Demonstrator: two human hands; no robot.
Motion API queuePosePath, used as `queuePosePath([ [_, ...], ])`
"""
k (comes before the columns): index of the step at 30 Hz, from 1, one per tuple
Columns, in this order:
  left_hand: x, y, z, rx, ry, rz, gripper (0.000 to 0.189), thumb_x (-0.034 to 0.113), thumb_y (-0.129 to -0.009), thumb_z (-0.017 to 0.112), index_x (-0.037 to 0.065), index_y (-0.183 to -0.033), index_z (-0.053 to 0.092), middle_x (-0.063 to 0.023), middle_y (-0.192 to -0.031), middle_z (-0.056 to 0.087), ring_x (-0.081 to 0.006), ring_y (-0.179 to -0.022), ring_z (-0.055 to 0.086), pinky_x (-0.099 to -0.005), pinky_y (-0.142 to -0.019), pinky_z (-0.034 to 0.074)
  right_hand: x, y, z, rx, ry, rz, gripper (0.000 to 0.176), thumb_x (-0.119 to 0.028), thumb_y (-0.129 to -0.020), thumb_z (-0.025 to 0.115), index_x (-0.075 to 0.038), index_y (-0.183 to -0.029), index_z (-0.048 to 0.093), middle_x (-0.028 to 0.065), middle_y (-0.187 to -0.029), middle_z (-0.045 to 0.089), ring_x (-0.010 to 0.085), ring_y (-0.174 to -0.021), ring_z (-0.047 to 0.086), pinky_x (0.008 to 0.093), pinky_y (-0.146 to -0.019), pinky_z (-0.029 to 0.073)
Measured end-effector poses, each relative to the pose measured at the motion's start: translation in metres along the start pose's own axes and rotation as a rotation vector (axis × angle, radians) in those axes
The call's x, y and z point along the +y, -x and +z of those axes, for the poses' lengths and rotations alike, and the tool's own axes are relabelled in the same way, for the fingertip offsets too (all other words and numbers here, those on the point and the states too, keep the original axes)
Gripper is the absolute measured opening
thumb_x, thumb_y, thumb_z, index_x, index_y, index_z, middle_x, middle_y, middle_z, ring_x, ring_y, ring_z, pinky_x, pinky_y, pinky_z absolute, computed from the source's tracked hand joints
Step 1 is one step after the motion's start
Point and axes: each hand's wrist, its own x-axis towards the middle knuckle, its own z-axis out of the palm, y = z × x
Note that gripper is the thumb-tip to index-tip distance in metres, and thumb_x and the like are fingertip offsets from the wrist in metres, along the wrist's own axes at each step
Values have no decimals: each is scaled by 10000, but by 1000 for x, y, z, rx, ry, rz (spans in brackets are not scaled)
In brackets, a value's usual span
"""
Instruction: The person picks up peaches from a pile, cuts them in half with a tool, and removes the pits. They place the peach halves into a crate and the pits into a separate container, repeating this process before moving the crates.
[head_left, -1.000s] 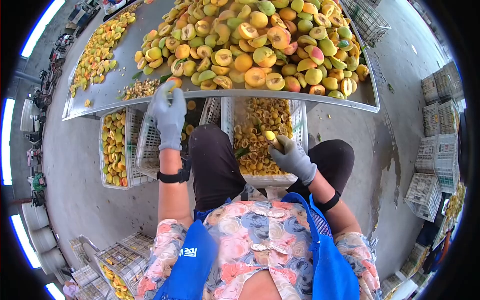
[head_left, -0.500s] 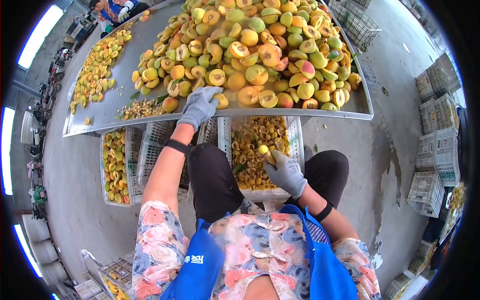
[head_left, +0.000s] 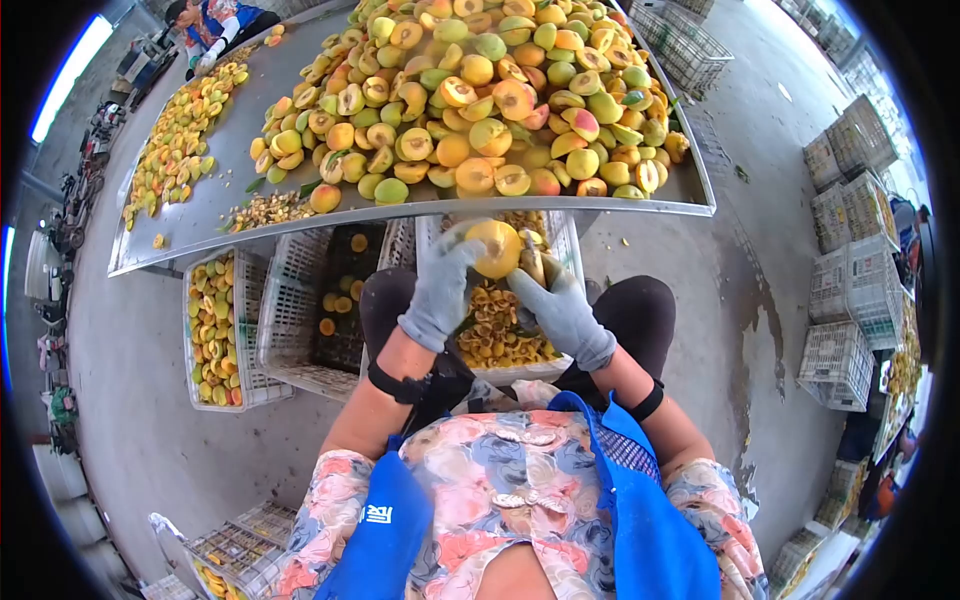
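Observation:
A yellow fruit half (head_left: 495,249) is between my two gloved hands, above a white crate (head_left: 571,250) of brownish fruit pieces. My left hand (head_left: 440,285) has its fingers closed round the fruit's left side. On the other side, my right hand (head_left: 560,310) is wrapped round a small tool (head_left: 532,262) with a brownish handle, its tip against the fruit's right edge. Just beyond my hands, a large heap of halved fruit (head_left: 480,110) lies on the metal table (head_left: 230,170).
Crates of fruit (head_left: 214,330) and a darker crate (head_left: 335,300) stand left of my knees. Small pit pieces (head_left: 265,213) lie near the table's edge. Another person (head_left: 215,30) works at the far left. Stacked crates (head_left: 850,280) stand at the right.
My left hand has come from the heap toward my body with a fruit half. My right hand has moved up to meet it. The view has shifted slightly.

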Motion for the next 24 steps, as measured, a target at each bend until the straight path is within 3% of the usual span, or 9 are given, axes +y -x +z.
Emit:
queuePosePath([
  [4, 0, 10, 2, -51, 292, -250, 367, 340, -987, 564, 26, -1164, 632, -92, -1068, 674, -197, -966, 658, -342, -870, 540, 1, 3, -14, -144, 168, 54, 378, -226, -956, 647, -28, -1269, 571, -32, -769, 584, 47, -568, 517, 220, -515, 434],
  [8, -3, 16, -2, -74, 127, -265, 413, 403, -1009, 517, 30, -1137, 641, -89, -1040, 686, -187, -943, 665, -339, -824, 564, -24, 14, -9, -233, 330, 41, 302, -216, -921, 671, -18, -1130, 578, -6, -779, 597, 73, -606, 552, 255, -540, 459],
  [11, -7, 18, -7, -69, -99, -23, 312, 195, -914, 650, 11, -1166, 631, -92, -1053, 691, -166, -964, 667, -313, -839, 569, -6, 6, -13, 36, 556, -326, 375, -214, -929, 664, -36, -1251, 588, -8, -739, 611, 69, -611, 566, 267, -532, 456],
  [12, -12, 15, -14, -59, -274, 83, 345, 95, -857, 706, 3, -1180, 626, -93, -1064, 694, -160, -974, 670, -303, -853, 569, -6, 8, -13, 168, 593, -412, 298, -235, -937, 636, -37, -1159, 620, 74, -734, 672, 172, -625, 657, 350, -564, 507],
  [15, -9, 24, -22, -74, -939, 541, 496, -67, -742, 794, -16, -1202, 617, -98, -1091, 700, -152, -990, 680, -292, -883, 565, 38, -14, -53, -26, 1388, -246, 291, -303, -935, 612, -23, -1000, 569, 182, -823, 681, 334, -777, 693, 446, -684, 517],
  [16, -14, 22, -33, -68, -1040, 569, 472, 0, -762, 810, -27, -1193, 620, -103, -1115, 706, -154, -978, 689, -287, -893, 559, 62, -20, -72, -142, 1535, -105, 315, -348, -937, 582, -39, -988, 549, 238, -853, 676, 432, -829, 663, 520, -686, 500],
  [19, -29, 17, -40, -14, -743, 387, 479, 18, -753, 822, -37, -1184, 621, -100, -1124, 709, -143, -974, 687, -278, -884, 555, 48, 3, -51, 196, 1198, -428, 221, -216, -901, 643, -42, -1024, 583, 259, -798, 662, 462, -732, 652, 538, -619, 507],
  [20, -10, 28, -30, -23, -1054, 496, 511, -11, -738, 816, -33, -1210, 620, -104, -1150, 704, -150, -998, 685, -288, -902, 554, 36, 8, -36, 209, 1060, -504, 198, -183, -895, 659, -45, -1012, 576, 252, -776, 656, 459, -717, 649, 533, -598, 496],
  [24, -18, 25, -16, -32, -524, 206, 453, -116, -828, 630, -67, -1276, 583, -176, -1231, 667, -218, -1083, 669, -333, -954, 550, 20, 17, 1, 140, 1023, -524, 217, -169, -894, 675, -38, -1031, 570, 236, -778, 654, 452, -739, 648, 508, -615, 495],
])
